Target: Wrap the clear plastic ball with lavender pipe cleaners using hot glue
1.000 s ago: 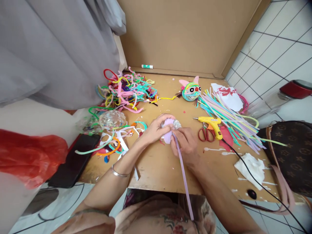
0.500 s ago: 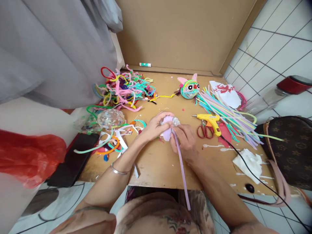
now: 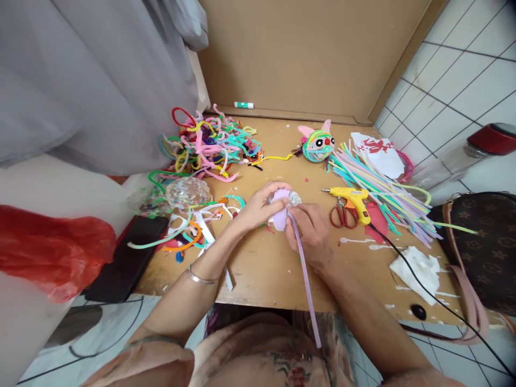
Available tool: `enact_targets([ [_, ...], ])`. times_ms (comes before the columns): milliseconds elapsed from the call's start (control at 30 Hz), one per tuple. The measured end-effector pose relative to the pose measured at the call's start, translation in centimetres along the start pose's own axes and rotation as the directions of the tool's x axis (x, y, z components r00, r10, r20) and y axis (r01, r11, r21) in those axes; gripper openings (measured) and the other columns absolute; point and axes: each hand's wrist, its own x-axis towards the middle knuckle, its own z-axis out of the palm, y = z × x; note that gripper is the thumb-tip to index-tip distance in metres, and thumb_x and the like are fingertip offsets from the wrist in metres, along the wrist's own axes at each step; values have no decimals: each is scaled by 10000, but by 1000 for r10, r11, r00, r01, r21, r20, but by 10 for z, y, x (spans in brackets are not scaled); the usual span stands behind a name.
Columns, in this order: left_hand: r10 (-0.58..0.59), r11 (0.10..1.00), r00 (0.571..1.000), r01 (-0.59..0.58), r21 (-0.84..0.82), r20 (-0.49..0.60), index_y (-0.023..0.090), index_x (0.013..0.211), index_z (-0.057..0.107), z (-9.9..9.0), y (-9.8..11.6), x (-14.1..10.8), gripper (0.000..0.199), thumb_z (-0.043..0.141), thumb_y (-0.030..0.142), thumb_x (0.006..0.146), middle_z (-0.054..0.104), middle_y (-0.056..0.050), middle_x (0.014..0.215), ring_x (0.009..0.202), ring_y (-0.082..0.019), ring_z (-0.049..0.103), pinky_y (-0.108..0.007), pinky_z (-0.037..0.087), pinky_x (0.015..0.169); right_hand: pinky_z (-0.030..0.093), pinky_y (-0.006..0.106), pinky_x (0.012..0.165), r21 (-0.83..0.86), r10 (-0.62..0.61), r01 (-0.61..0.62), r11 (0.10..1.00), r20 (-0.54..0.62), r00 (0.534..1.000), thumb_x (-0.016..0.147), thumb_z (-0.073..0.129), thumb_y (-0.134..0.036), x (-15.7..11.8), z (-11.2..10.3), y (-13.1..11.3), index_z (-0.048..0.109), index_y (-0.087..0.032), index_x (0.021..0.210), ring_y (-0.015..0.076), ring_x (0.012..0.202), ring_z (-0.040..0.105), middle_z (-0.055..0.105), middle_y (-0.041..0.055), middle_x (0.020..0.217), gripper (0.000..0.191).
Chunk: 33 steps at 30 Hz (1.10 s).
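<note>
My left hand (image 3: pixel 266 207) is closed around a clear, rounded plastic ball (image 3: pixel 295 198) whose near side is covered with rows of lilac pipe cleaner. Its thumb presses on the lilac rows (image 3: pixel 280 217). At the ball's right side, my right hand (image 3: pixel 308 228) pinches a lilac pipe cleaner (image 3: pixel 305 271) close to where it meets the rows. The long loose end hangs down past the table's front edge toward my lap. My fingers hide part of the ball.
A yellow glue gun (image 3: pixel 350 196) and red-handled scissors (image 3: pixel 342 215) lie to the right, before a bundle of pipe cleaners (image 3: pixel 382 185). Behind stands a decorated ball with pink ears (image 3: pixel 318 146). At left are tangled pipe cleaners (image 3: pixel 209 142), a clear ball (image 3: pixel 187 192) and a black phone (image 3: pixel 129 260).
The whole view has shifted slightly, so things on the table appear a little further right. Both hands keep their hold on the ball and the lilac pipe cleaner.
</note>
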Motion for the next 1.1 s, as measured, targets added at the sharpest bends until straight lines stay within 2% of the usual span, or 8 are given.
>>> enact_targets([
  [300,-6,1000,1000,6,-10,-3,162,1133,614,0,1,0,322,565,293,843,633,-81,1147,1070,-214,589,-331,446,979,535,338,712,0,-6,6,1000,10,1000,830,567,-116,-1,0,0,588,-148,1061,206,832,585,623,108,894,234],
  [1100,7,1000,1000,-8,-7,-11,154,1130,617,0,1,0,335,544,301,838,630,-79,1130,1042,-199,592,-307,454,954,542,334,701,-2,9,-9,1000,11,1000,831,573,-103,1,-1,-1,568,-171,1070,200,822,583,619,94,887,249],
])
